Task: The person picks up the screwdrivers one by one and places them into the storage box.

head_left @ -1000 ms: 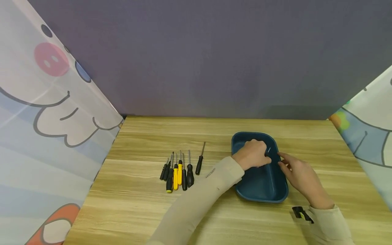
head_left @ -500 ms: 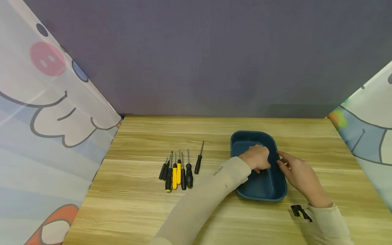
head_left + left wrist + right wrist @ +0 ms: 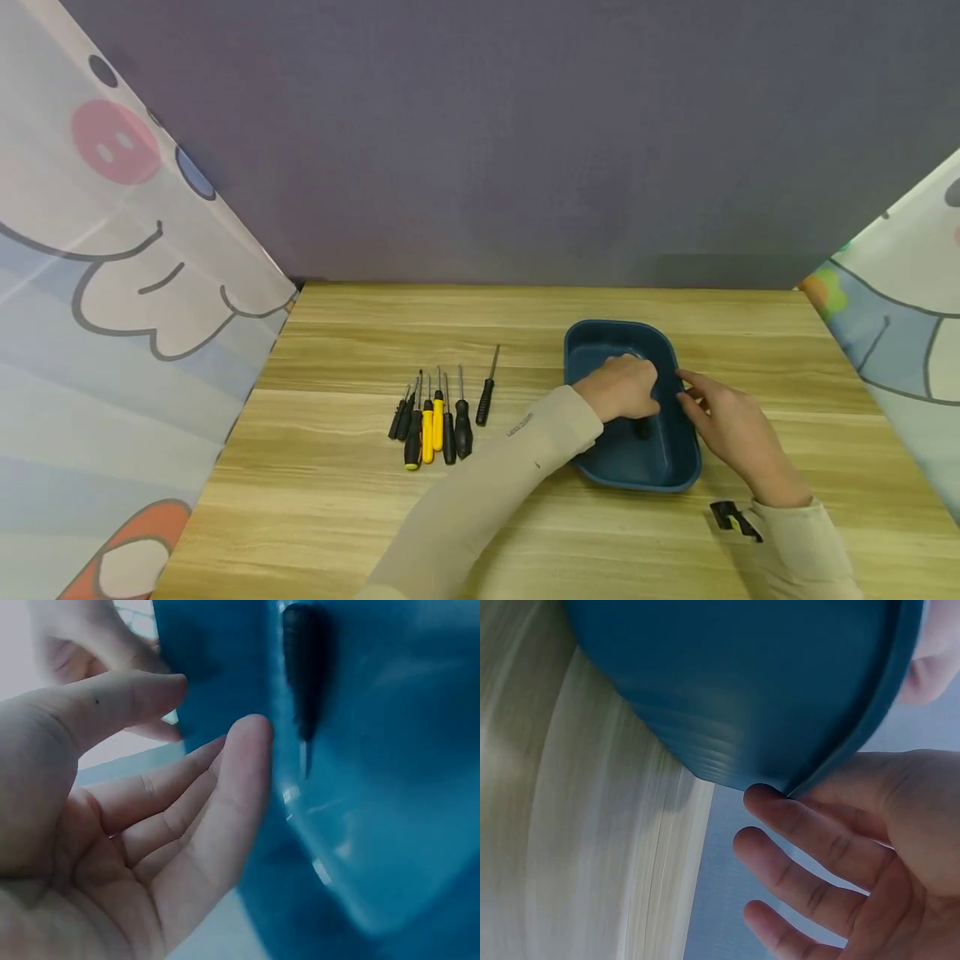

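Observation:
A dark blue plastic basin (image 3: 630, 471) stands on the wooden table. My left hand (image 3: 618, 387) reaches inside it, palm hidden in the head view. Seen from the left wrist, the thumb and fingers of the left hand (image 3: 161, 787) are apart with nothing between them. Just beyond those fingertips a small screwdriver (image 3: 306, 671) with a black handle lies on the basin's floor. On the right side, my right hand (image 3: 731, 425) pinches the basin's rim; the right wrist view shows the index fingertip (image 3: 763, 796) against the outer wall and the thumb behind the rim.
Several screwdrivers with black or yellow handles (image 3: 428, 433) lie side by side left of the basin. One black-handled screwdriver (image 3: 486, 402) lies slightly apart from them. Beside the right sleeve is a small black-and-yellow piece (image 3: 735, 521). A grey panel (image 3: 480, 150) rises behind the table.
My left hand has shifted about within the basin and let go of the screwdriver, whose dark handle now shows below the hand. The right hand stays at the rim.

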### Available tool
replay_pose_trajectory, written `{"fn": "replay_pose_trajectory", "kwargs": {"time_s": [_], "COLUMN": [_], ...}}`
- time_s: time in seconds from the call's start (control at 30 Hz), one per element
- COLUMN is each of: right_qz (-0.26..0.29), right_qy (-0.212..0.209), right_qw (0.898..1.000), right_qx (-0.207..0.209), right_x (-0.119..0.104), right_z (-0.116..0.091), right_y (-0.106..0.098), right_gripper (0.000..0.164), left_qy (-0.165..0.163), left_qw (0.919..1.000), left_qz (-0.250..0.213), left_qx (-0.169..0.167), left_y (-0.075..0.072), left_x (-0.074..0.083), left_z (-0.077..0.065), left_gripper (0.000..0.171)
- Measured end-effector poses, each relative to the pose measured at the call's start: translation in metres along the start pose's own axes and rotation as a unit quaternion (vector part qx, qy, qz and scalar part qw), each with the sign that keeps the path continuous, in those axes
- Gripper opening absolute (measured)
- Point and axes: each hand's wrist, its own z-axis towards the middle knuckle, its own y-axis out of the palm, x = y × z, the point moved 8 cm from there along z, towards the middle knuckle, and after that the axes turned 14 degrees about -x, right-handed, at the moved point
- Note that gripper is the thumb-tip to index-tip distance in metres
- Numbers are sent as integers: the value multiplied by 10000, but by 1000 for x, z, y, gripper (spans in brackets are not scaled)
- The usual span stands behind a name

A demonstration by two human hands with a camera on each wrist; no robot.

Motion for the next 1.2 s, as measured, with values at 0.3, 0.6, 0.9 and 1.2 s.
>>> {"fn": "replay_pose_trajectory", "kwargs": {"time_s": [0.3, 0.6, 0.9, 1.2], "right_qz": [31, -13, -28, -95], "right_qy": [18, -87, -43, -61], "right_qw": [10000, 9999, 10000, 9999], "right_qx": [42, 50, -31, 48], "right_x": [3, 0, 3, 9], "right_z": [-2, 0, -1, -6], "right_y": [-1, -2, -2, -7], "right_gripper": [36, 36, 36, 36], "left_qy": [853, 586, -5, -774], "left_qw": [9925, 9867, 9755, 9557], "left_qz": [-11, -291, -541, -591], "left_qx": [881, 1491, 2131, 2779], "left_y": [-22, -29, -8, 9], "left_x": [-15, -62, -113, -166], "left_z": [-61, -124, -170, -208], "left_gripper": [41, 25, 21, 21]}}
